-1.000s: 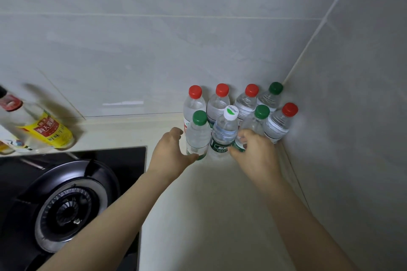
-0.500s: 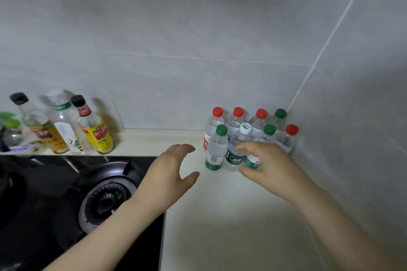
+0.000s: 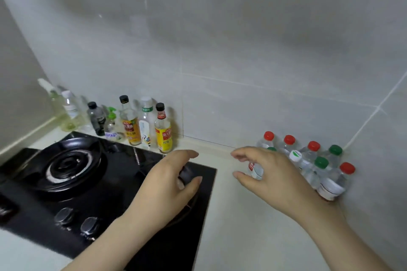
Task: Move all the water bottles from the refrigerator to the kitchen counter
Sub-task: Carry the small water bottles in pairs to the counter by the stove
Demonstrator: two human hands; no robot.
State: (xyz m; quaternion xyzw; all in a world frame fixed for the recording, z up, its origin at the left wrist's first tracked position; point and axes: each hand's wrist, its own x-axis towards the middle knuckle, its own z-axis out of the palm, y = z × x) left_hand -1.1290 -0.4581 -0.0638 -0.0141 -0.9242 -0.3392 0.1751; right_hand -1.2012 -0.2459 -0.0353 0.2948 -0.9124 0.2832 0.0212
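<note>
Because they stand packed upright in the corner where two tiled walls meet, the water bottles with red, green and white caps support one another on the pale worktop. The right hand hovers just before them, fingers loosely curved and released; one bottle shows through its gap, seemingly not gripped. The left hand, also released and empty, hangs over the edge of the black gas hob, behind which sauce bottles line the wall.
</note>
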